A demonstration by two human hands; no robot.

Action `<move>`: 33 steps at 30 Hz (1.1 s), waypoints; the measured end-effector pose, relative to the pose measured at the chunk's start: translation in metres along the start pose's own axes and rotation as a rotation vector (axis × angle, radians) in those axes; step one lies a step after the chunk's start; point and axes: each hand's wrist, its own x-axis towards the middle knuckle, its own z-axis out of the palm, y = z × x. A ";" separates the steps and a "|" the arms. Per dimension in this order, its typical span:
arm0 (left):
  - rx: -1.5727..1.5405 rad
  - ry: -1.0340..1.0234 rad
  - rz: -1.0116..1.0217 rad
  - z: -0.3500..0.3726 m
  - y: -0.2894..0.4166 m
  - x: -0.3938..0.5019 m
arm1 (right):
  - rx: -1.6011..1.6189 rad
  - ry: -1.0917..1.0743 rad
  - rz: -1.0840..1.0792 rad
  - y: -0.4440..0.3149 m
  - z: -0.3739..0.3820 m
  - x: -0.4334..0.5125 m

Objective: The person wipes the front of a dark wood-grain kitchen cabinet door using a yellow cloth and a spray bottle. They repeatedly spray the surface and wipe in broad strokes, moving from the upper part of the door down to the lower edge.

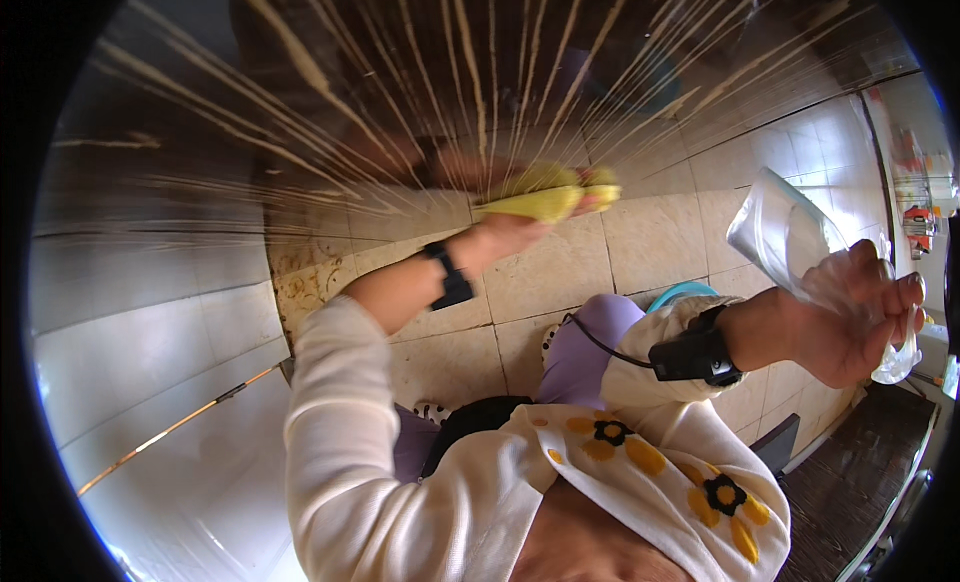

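Note:
My left hand (514,237) holds a yellow cloth (536,204) flat against a glossy dark wood-grain panel (465,71). The panel has tan streaks and mirrors the cloth and hand. Motion blurs this hand slightly, and the cloth hides part of its fingers. Off to the right, my right hand (847,312) grips a clear plastic bottle (784,225) by its narrow end, with the base tilted up and to the left. A whitish piece (898,360) below the fingers looks like its spray head; the fingers partly hide it.
Beige floor tiles (555,259) lie below, with brown stains (315,293) near the left corner. A teal basin (682,291) is partly hidden behind my right sleeve. White glossy surfaces (165,372) stand at left. A dark wood-grain surface (862,462) sits at lower right. A black cable (600,343) runs from my right wrist device.

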 end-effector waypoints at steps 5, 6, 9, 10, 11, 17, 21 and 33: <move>1.780 -0.195 0.308 -0.065 -0.104 0.083 | -0.094 -0.045 0.028 0.002 -0.007 -0.009; 2.072 -0.188 0.342 -0.089 -0.123 0.071 | -0.104 -0.108 0.053 0.000 -0.006 -0.010; 3.105 -0.094 0.448 -0.169 -0.163 -0.008 | -0.096 -0.123 0.079 -0.005 -0.009 -0.011; 3.351 -0.061 0.479 -0.193 -0.167 -0.044 | -0.082 -0.076 0.062 -0.006 -0.008 -0.011; 3.598 -0.015 0.492 -0.212 -0.166 -0.083 | -0.068 -0.056 0.054 -0.008 -0.007 -0.012; 3.578 -0.515 -0.608 -0.210 -0.086 -0.297 | 0.032 -0.039 0.047 -0.011 0.004 -0.010; 2.965 0.361 -0.544 -0.134 -0.007 -0.375 | 0.136 -0.037 0.068 -0.011 0.002 -0.012; -0.424 0.984 0.883 -0.045 -0.017 -0.308 | 0.012 0.066 -0.074 -0.007 -0.004 -0.010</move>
